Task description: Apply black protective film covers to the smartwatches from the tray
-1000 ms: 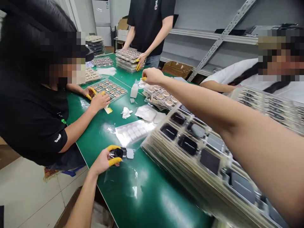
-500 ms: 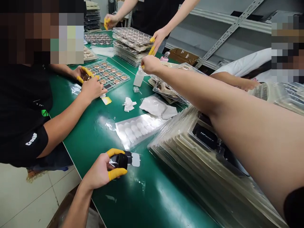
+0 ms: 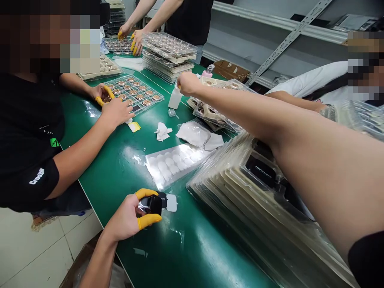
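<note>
Our left hand (image 3: 129,218) has its yellow-capped fingers (image 3: 149,220) clamped on a small black gadget (image 3: 151,204) wrapped in clear film, held just above the green table (image 3: 168,256), a white tab (image 3: 172,202) sticking out on the side away from the palm. Our right hand (image 3: 187,83) reaches far across, fingers closed on the top of a white squeeze bottle (image 3: 174,99) that stands upright on the table; how tight that grip is we cannot tell.

Between the two hands lie a white blister sheet (image 3: 172,163), a plastic bag (image 3: 193,134) and crumpled wipes (image 3: 162,131). Under our right forearm sits a tall stack of clear trays (image 3: 240,192) holding more black gadgets, which, we judge, leaves most of the pile yet to handle, with this one only partway done.

Against half a second ago, both our hands sit almost where they were. The standing person's hands (image 3: 136,40) beyond the bottle have moved off the tray stack to a farther tray.
</note>
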Demonstrator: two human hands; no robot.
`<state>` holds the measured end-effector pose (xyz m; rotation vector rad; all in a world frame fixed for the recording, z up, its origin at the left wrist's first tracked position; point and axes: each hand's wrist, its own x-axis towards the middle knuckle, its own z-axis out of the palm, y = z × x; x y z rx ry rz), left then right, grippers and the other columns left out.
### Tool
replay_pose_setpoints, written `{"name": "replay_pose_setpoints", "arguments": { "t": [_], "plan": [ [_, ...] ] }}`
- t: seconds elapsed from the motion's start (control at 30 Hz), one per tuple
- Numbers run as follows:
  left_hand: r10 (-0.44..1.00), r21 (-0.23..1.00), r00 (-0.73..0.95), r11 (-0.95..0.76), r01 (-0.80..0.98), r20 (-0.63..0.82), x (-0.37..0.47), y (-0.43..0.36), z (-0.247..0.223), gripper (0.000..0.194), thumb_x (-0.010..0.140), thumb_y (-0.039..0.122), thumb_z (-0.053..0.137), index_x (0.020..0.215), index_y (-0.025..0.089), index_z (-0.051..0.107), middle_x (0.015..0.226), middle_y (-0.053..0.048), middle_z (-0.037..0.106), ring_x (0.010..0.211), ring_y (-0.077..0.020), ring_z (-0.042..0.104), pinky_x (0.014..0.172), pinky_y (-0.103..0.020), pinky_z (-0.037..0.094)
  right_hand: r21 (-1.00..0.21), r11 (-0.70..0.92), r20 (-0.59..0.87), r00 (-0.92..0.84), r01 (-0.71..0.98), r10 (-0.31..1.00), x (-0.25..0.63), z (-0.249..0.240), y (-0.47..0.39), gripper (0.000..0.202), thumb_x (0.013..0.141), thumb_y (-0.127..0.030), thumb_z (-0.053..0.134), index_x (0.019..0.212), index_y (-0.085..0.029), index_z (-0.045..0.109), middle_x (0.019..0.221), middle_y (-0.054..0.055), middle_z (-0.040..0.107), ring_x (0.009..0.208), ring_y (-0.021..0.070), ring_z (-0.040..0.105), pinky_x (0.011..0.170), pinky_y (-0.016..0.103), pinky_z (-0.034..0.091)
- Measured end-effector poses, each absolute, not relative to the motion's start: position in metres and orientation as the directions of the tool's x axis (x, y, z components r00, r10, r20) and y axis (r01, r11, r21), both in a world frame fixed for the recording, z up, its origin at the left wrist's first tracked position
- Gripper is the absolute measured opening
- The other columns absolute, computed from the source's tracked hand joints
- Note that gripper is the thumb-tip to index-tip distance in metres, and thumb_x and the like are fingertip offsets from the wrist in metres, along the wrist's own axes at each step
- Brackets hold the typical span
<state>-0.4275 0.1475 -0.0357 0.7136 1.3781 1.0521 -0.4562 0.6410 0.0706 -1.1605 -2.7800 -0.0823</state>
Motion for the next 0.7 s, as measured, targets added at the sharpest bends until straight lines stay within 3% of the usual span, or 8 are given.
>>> {"name": "replay_pose_setpoints", "arguments": {
  "t": [0.1,0.3,0.5,0.6,0.7],
  "plan": [
    [0.899,0.902,-0.12,0.4,-0.164,-0.421,-0.426,0.148,-0.035,0.061,0.072,0.048,0.1,0.12,0.022,0.074,0.084,0.003,0.069,0.058,-0.0097,0.056,0.055,-0.022,0.041,0.02,0.704,0.124,-0.7,0.71,0.703,-0.454,0.072,0.64,0.04,0.117,-0.041,0.058,0.142,-0.012,0.07,0.152,0.01,0.065,0.123,0.0223,0.073,0.114,0.043,0.057],
    [0.907,0.91,-0.12,0.383,-0.156,-0.403,-0.425,0.148,-0.036,0.061,0.072,0.05,0.1,0.12,0.022,0.075,0.083,0.002,0.07,0.06,-0.0119,0.059,0.057,-0.024,0.045,0.047,0.71,0.104,-0.71,0.703,0.696,-0.454,0.068,0.641,0.039,0.113,-0.039,0.067,0.144,-0.015,0.069,0.15,0.012,0.067,0.123,0.0243,0.073,0.111,0.048,0.06],
    [0.899,0.903,-0.121,0.404,-0.151,-0.422,-0.426,0.149,-0.038,0.063,0.074,0.053,0.096,0.123,0.02,0.072,0.077,0.002,0.071,0.06,-0.0146,0.064,0.059,-0.026,0.049,0.083,0.731,0.053,-0.736,0.677,0.675,-0.452,0.074,0.643,0.049,0.12,-0.043,0.047,0.139,-0.007,0.074,0.159,0.011,0.06,0.123,0.0217,0.072,0.111,0.037,0.056],
    [0.889,0.895,-0.132,0.42,-0.149,-0.439,-0.426,0.15,-0.036,0.065,0.074,0.051,0.097,0.124,0.02,0.071,0.074,0.002,0.072,0.061,-0.0154,0.067,0.059,-0.025,0.05,0.101,0.766,0.02,-0.771,0.635,0.636,-0.447,0.088,0.643,0.057,0.119,-0.041,0.04,0.141,0.002,0.071,0.166,0.017,0.052,0.12,0.0169,0.072,0.108,0.032,0.055],
    [0.886,0.898,-0.159,0.416,-0.144,-0.436,-0.426,0.151,-0.036,0.065,0.075,0.053,0.097,0.125,0.02,0.071,0.078,0.001,0.075,0.064,-0.0169,0.071,0.06,-0.026,0.052,0.132,0.824,0.05,-0.834,0.551,0.55,-0.435,0.113,0.645,0.055,0.118,-0.041,0.047,0.146,0.003,0.066,0.167,0.019,0.051,0.117,0.0158,0.071,0.109,0.036,0.056]
  ]
}}
